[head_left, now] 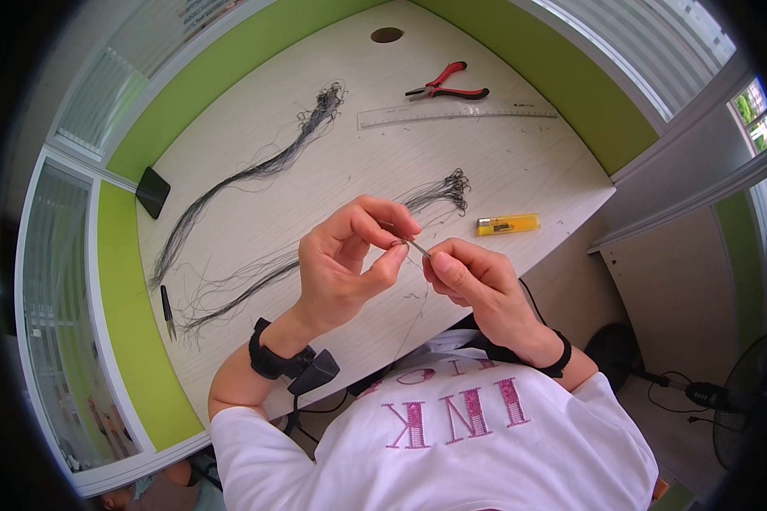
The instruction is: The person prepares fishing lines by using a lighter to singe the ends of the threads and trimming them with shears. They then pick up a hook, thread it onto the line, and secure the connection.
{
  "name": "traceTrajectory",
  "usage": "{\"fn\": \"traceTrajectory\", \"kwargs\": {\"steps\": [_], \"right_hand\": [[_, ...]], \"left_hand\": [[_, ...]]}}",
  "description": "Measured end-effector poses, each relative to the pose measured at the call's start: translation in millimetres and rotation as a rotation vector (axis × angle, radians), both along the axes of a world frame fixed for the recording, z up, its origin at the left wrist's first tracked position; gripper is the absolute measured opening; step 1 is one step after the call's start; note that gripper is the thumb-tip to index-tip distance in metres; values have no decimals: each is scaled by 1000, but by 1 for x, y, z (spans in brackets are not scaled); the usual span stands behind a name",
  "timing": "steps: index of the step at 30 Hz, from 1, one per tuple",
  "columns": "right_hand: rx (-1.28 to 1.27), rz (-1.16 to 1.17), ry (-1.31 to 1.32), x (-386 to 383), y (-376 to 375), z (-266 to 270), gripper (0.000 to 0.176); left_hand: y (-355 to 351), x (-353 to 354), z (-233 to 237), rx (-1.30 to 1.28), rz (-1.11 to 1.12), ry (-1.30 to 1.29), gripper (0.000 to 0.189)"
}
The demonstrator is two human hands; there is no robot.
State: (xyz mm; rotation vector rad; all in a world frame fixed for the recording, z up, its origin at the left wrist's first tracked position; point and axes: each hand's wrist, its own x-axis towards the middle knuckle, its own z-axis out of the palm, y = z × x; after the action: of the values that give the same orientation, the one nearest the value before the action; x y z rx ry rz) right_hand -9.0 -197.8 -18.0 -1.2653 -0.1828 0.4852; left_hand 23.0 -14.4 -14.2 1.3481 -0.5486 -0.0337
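My left hand (349, 251) is raised over the desk, its thumb and index finger pinched on a small dark piece, possibly a hook, with thin thread hanging below. My right hand (477, 281) grips a slim metal tool (419, 249) whose tip reaches the left fingertips. Behind my left hand lies a bundle of dark threads (256, 285), with hooks (458, 189) clustered at its right end. Another long bundle of dark threads (222, 187) lies farther back, also with hooks (324, 102) at its upper end.
Red-handled pliers (446, 88) and a clear ruler (460, 114) lie at the back of the desk (537, 170). A yellow lighter (509, 224) is right of the hooks. Black tweezers (168, 311) and a dark flat object (152, 192) sit at the left edge. Green partitions border the desk.
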Motion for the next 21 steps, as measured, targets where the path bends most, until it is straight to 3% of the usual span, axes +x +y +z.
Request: {"fn": "traceTrajectory", "kwargs": {"steps": [11, 21], "right_hand": [[118, 86, 173, 0, -2, 6, 33], [136, 81, 193, 2, -4, 7, 34]], "left_hand": [[2, 5, -2, 83, -14, -195, 21], [3, 8, -8, -33, -68, -84, 16]]}}
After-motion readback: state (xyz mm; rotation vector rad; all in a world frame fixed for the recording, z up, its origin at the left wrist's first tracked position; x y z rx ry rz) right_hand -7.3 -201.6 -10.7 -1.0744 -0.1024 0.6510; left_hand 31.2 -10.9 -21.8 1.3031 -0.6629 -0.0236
